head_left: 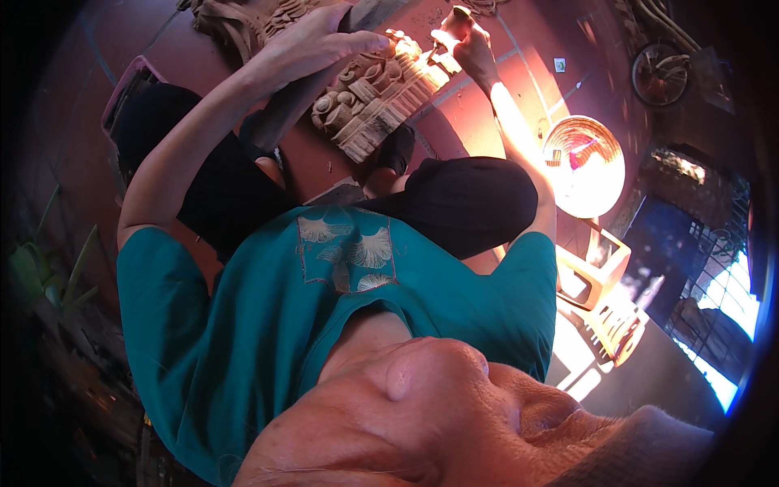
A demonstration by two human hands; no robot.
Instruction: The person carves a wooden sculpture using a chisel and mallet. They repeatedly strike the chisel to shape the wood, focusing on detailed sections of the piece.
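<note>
My left hand [337, 45] lies across a long dark wooden board [284, 114], gripping it near its upper end with the thumb stretched to the right. Just beneath and to the right sits a carved wooden piece [369, 105] with scrolls and ridges, partly in bright sun on the floor in front of my feet. At the far right end of that carving, my right hand [475, 49] is closed round a small brownish thing [457, 26]. Glare hides its kind; a thin dark tip points from it toward the carving.
More carved wood [251, 20] lies on the red tiles at the far left. To my right stand a round woven basket [583, 130] with something pink inside and a wooden frame [621, 260]. A small packet [560, 65] and a dark round container [660, 75] are farther right.
</note>
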